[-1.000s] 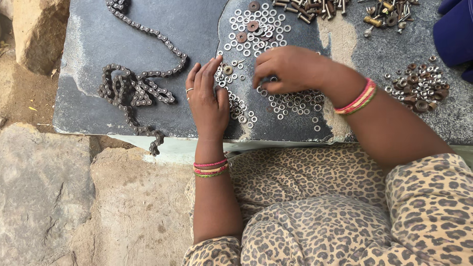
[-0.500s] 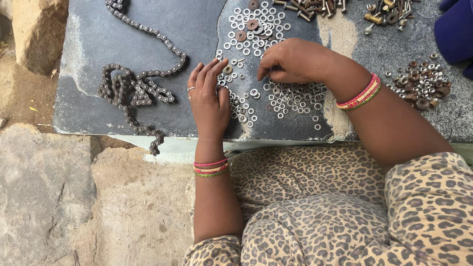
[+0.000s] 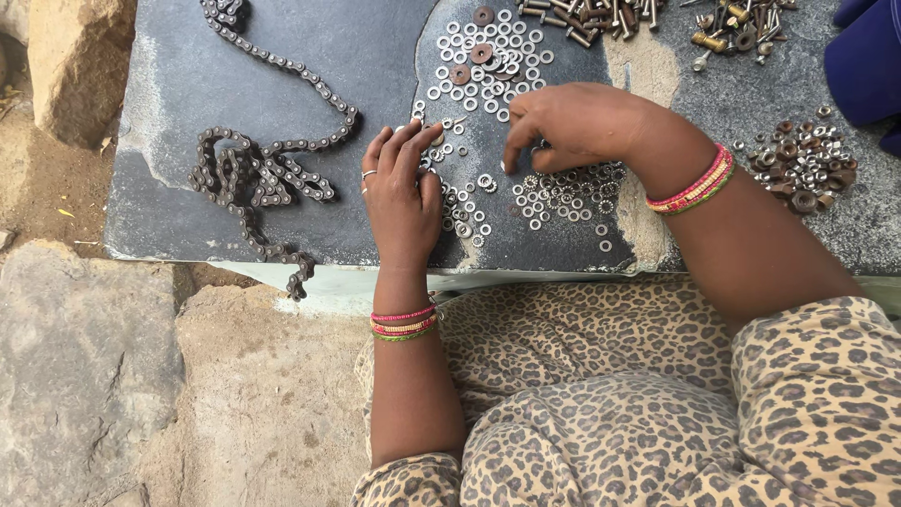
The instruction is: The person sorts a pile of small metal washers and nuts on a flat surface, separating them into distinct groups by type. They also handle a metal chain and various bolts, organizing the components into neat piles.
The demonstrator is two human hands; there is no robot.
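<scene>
Nearest me, my leopard-print lap meets the near edge of the dark stone counter [image 3: 188, 225], with bare rock and dirt to the left. My left hand [image 3: 402, 192] lies flat on the counter, fingers spread and holding nothing, its fingertips touching the scattered small silver washers [image 3: 488, 56] and a ring showing on one finger. Just to its right, my right hand [image 3: 563, 127] is curled over the same scatter, forefinger tip pressed down among the washers; I cannot tell whether it has one pinched. The washers run from the near patch under my right wrist to a denser patch farther off, where a few brown washers [image 3: 481, 52] sit among them. Left of my hands, a rusty roller chain [image 3: 263, 174] lies bunched, one strand trailing to the far edge. Right, beyond my bangled wrist, sits a heap of dark nuts [image 3: 798, 164]. Farthest off lie bolts and screws [image 3: 601, 14].
</scene>
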